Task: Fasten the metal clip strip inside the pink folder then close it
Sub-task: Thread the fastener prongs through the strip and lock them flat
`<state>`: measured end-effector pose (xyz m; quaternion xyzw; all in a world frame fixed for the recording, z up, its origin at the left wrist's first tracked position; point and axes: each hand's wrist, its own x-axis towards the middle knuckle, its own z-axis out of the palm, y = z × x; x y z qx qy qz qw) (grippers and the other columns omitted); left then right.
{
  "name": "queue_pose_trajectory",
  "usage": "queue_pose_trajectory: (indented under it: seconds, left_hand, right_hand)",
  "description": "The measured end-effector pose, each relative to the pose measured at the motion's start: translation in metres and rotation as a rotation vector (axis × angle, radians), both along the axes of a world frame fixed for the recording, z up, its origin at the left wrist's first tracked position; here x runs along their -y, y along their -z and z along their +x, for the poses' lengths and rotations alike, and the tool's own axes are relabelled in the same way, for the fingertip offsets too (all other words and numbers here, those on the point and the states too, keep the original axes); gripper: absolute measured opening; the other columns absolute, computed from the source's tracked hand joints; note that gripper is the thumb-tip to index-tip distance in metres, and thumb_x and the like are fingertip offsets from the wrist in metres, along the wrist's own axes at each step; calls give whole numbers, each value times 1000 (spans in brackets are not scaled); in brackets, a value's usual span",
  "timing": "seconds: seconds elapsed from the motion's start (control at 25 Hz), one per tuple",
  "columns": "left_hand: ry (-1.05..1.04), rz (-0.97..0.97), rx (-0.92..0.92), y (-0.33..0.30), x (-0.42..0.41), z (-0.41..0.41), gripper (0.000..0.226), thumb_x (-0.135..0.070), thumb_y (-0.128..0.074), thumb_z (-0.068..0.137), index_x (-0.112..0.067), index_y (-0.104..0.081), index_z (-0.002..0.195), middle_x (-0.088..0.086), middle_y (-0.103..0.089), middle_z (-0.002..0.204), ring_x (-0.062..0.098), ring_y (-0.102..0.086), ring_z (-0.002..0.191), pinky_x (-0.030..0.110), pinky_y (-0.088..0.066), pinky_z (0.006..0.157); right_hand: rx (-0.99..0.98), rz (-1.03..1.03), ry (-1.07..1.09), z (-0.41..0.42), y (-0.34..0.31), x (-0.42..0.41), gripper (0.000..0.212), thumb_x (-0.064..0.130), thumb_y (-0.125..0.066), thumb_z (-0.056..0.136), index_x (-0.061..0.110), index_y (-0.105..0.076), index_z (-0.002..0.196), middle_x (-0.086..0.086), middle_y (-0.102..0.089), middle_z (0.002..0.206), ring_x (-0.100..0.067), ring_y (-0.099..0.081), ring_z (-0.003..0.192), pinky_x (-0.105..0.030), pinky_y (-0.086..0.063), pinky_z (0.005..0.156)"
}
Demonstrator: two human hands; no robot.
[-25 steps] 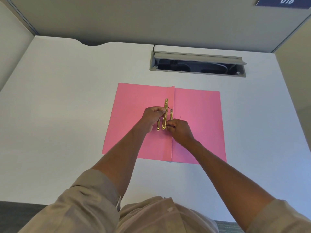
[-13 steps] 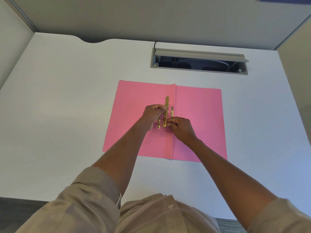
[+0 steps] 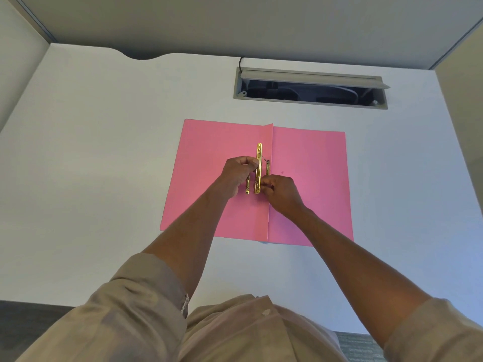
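Pinching the metal clip strip [image 3: 258,168], my left hand [image 3: 239,173] grips its middle and my right hand [image 3: 281,190] its near end, both arms outstretched above the open pink folder [image 3: 308,184] on the worktop [image 3: 104,152]. I judge the strip light, thin and bendable, best held by its edges.

The left hand [image 3: 239,173] covers the middle of a thin gold prong [image 3: 247,188], leaving only its near tip in sight. The right hand [image 3: 281,192] hides the near part of the second prong [image 3: 267,169] and the fingertips gripping the gold clip strip [image 3: 258,167]. Both forearms cover part of the pink folder [image 3: 209,165], including its near edge. The cable tray [image 3: 311,87] interior is too dark to read
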<state>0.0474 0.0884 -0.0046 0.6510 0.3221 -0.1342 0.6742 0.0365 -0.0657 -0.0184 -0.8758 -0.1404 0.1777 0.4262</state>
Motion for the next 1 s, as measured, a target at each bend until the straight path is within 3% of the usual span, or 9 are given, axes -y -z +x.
queue_pose_trajectory:
  seconds: [0.2,0.28,0.36,0.48,0.76,1.0]
  left_hand:
    - [32,20,10,1,0,0,17,-14,-70,90,-21,-72,75,-5,-69,73,7,-63,68,28,-51,81]
    - [60,48,17,-1,2,0,15,-12,-70,90,-19,-72,76,-4,-71,73,8,-65,67,22,-51,69]
    - [87,69,20,-1,5,0,12,-10,-69,89,-15,-73,79,4,-74,81,18,-70,76,28,-56,73]
    - [142,175,33,0,9,0,7,-14,-70,87,-14,-75,83,16,-76,95,28,-70,84,43,-59,86]
    - [258,517,87,2,20,0,8,-26,-72,82,-21,-77,80,1,-76,73,25,-74,69,38,-62,68]
    - [288,612,210,10,24,-6,16,-21,-71,77,-27,-74,92,-8,-73,74,13,-71,74,31,-56,71]
  right_hand:
    - [-50,69,65,-2,-4,5,19,5,-64,87,15,-76,98,6,-72,86,0,-62,76,-8,-43,71]
    - [-91,106,114,-2,-8,7,19,6,-60,89,17,-74,97,4,-72,84,-6,-64,75,-12,-47,71]
    - [-136,133,186,-1,-9,8,17,10,-55,92,15,-72,93,-1,-72,79,-14,-65,70,-25,-52,69]
    - [-205,139,295,1,-9,6,12,11,-57,90,12,-69,92,-4,-72,76,-14,-66,64,-31,-55,64]
    - [-185,74,348,3,-3,7,13,10,-72,82,12,-65,92,-5,-72,79,-24,-71,73,-38,-60,68]
    - [-159,15,339,7,1,9,14,3,-68,81,12,-63,90,-1,-66,71,-18,-64,65,-33,-57,64]
